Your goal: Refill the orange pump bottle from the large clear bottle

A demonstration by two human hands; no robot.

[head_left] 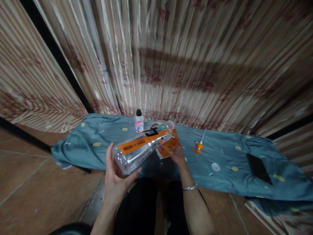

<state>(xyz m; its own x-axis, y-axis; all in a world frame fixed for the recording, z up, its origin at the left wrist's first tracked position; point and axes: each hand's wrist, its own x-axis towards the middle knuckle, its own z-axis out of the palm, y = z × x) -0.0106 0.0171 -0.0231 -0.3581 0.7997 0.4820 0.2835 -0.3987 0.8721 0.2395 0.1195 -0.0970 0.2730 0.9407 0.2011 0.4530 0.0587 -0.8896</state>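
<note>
Head view: clear bottle in left hand, orange bottle in right hand

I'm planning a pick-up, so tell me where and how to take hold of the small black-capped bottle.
Grip the small bottle around its body, below the black cap, coming from the left. It stands upright, so the body offers two opposite sides; the curtain rises behind it, and the large tilted bottle likely hampers the front and right.

head-worn camera, looking forward and down, close above both hands
</note>
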